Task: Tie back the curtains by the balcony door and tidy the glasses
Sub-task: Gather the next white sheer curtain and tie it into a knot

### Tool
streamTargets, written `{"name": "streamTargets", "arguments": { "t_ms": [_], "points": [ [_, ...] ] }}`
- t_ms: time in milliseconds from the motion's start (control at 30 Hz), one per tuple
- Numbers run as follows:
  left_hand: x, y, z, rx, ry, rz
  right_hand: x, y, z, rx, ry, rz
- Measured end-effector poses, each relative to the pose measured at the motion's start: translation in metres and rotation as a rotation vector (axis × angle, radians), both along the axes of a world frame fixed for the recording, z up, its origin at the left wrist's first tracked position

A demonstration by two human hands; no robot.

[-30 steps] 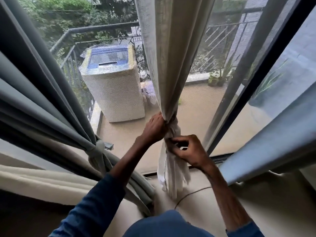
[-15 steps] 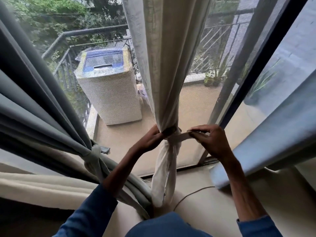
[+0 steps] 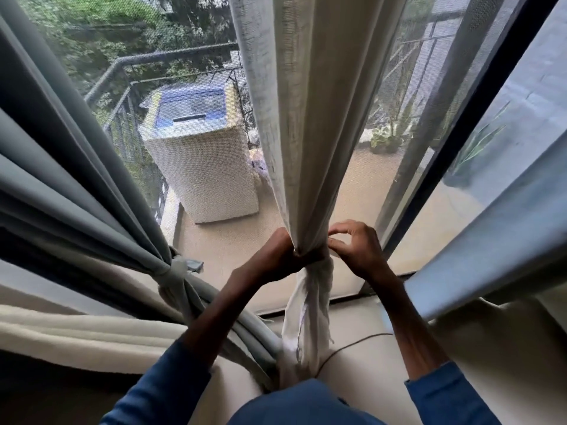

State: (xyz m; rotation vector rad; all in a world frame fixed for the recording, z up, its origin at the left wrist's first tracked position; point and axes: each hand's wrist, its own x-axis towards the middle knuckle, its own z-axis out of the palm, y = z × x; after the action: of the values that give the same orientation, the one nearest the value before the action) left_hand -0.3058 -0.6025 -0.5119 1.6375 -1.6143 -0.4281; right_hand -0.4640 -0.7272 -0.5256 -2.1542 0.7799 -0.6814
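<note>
Soft overcast daylight from balcony side, through fine mesh screen (image 3: 196, 87); room side dim. Pale cream gathered curtain (image 3: 303, 118) backlit, folds shaded. Left hand (image 3: 276, 256), right hand (image 3: 359, 250) dark against bright tan balcony floor (image 3: 346, 185). Wide-angle bowing at edges: black door frame (image 3: 428, 185), grey pleated drape (image 3: 61, 179) lean outward. Mesh hazes green foliage (image 3: 92, 41); bottom corners murky, soft.

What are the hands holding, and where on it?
The left hand grips the cream curtain at its gathered waist; the right hand pinches the fabric there.

A thin dark cord (image 3: 346, 346) lies on the beige floor (image 3: 368, 374), near the pale curtain (image 3: 306, 302)'s hanging end.
</note>
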Motion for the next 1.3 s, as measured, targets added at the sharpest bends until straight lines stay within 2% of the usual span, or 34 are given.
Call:
{"name": "streamTargets", "arguments": {
  "t_ms": [67, 133, 267, 500, 600, 667, 733, 933, 1067, 1167, 1300],
  "points": [
    [-0.001, 0.004, -0.001, -0.056, -0.064, -0.012, 0.006, 0.006, -0.001, -0.059, -0.045, 0.022],
    [-0.001, 0.009, -0.003, -0.038, -0.213, 0.008, 0.009, 0.008, -0.004, -0.066, -0.066, 0.005],
    [0.000, 0.014, -0.002, -0.174, -0.461, -0.027, 0.007, 0.011, -0.010, 0.073, -0.020, -0.053],
    [0.000, 0.017, 0.008, -0.050, -0.229, -0.108, 0.006, 0.014, -0.018, 0.511, -0.179, 0.300],
    [0.008, 0.017, 0.000, 0.039, -0.366, 0.038, 0.004, 0.017, -0.019, 0.599, -0.171, 0.370],
    [0.008, 0.014, -0.001, 0.052, -0.539, 0.137, 0.002, 0.018, -0.021, 0.607, -0.154, 0.354],
    [0.007, 0.011, 0.000, 0.051, -0.617, 0.186, 0.002, 0.017, -0.025, 0.609, -0.123, 0.306],
    [0.010, -0.001, -0.002, 0.055, -0.482, 0.323, -0.001, 0.018, -0.037, 0.608, -0.183, 0.114],
    [0.014, -0.011, -0.004, 0.131, -0.286, 0.378, 0.003, 0.042, -0.033, 0.333, -0.233, -0.165],
    [0.011, -0.013, 0.001, 0.111, -0.140, 0.387, 0.008, 0.063, -0.029, 0.301, -0.248, -0.138],
    [-0.004, -0.012, 0.008, 0.053, 0.044, 0.536, 0.015, 0.084, -0.029, 0.255, -0.126, -0.082]
  ]
}}
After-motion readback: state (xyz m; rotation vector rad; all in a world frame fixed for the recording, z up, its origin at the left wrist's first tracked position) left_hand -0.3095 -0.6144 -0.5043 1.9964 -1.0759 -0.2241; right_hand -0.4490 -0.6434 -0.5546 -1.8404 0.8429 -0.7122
